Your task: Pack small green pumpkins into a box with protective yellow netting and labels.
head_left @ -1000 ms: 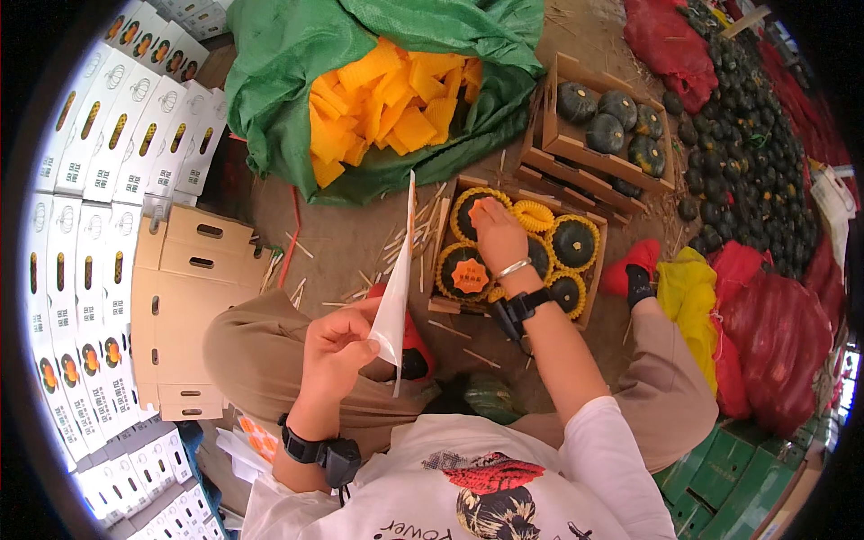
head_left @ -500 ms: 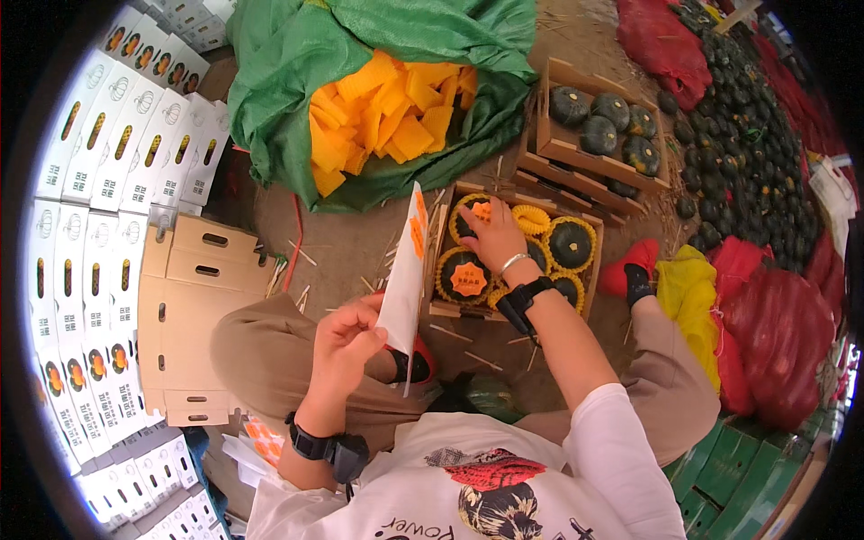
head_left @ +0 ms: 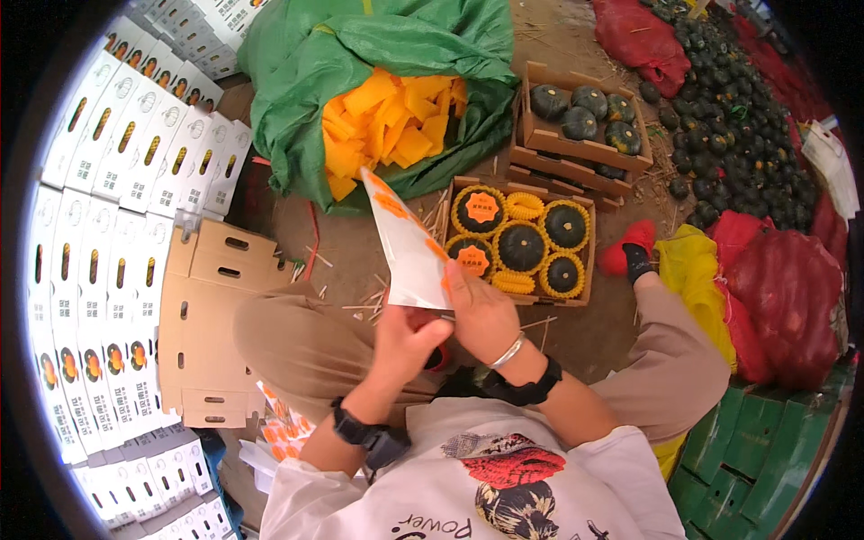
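Note:
My left hand [head_left: 402, 346] grips the lower end of a white sheet of orange stickers [head_left: 400, 247], which tilts up and away from me. My right hand [head_left: 483, 315] is at the sheet's right edge, its fingers closed over an orange sticker there; the fingertips are partly hidden. Just beyond, a cardboard box [head_left: 587, 286] on the ground holds several dark green pumpkins [head_left: 520, 247] in yellow foam nets. Two of them, on the box's left side, carry an orange scalloped label [head_left: 480, 208]. Folded yellow foam nets [head_left: 525, 206] lie between the pumpkins.
A green sack [head_left: 288, 99] of orange-yellow foam pieces [head_left: 396, 117] stands ahead. Stacked pumpkin boxes [head_left: 585, 144] are behind the open box. White cartons [head_left: 108, 234] and flat cardboard [head_left: 216, 315] line the left. Loose pumpkins [head_left: 720, 144], red net sacks [head_left: 783, 306] and green crates [head_left: 738, 432] fill the right.
My right hand has come back from the labelled far-left pumpkin in the box to the sticker sheet. The left hand and sheet have moved right, and the sheet now shows its stickers more.

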{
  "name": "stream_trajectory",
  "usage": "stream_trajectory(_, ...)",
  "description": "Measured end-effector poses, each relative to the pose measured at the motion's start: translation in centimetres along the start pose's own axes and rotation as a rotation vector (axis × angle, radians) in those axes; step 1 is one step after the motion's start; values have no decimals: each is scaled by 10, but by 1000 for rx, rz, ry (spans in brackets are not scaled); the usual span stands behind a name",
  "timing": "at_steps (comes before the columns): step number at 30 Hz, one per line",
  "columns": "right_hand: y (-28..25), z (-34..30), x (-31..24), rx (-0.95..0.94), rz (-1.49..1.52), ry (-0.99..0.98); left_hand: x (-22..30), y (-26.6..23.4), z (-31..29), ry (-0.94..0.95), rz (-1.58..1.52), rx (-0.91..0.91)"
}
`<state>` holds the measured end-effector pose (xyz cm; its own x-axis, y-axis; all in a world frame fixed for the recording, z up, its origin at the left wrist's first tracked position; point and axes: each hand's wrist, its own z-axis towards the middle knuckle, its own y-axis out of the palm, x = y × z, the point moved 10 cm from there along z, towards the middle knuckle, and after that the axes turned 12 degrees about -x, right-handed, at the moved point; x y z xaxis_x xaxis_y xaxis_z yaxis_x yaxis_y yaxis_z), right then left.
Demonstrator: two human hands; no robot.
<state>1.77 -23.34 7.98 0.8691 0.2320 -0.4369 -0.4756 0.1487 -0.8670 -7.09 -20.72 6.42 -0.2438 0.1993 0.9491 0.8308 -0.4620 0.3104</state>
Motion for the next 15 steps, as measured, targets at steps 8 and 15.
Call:
stream_trajectory(8, -6, -29, 10, -225, 768, 203, -24, -5, -8, -139, 149, -57)
stream_trajectory(15, 66, -54, 53, -451, 1564, 445, -40, 4, -13, -345, 229, -210)
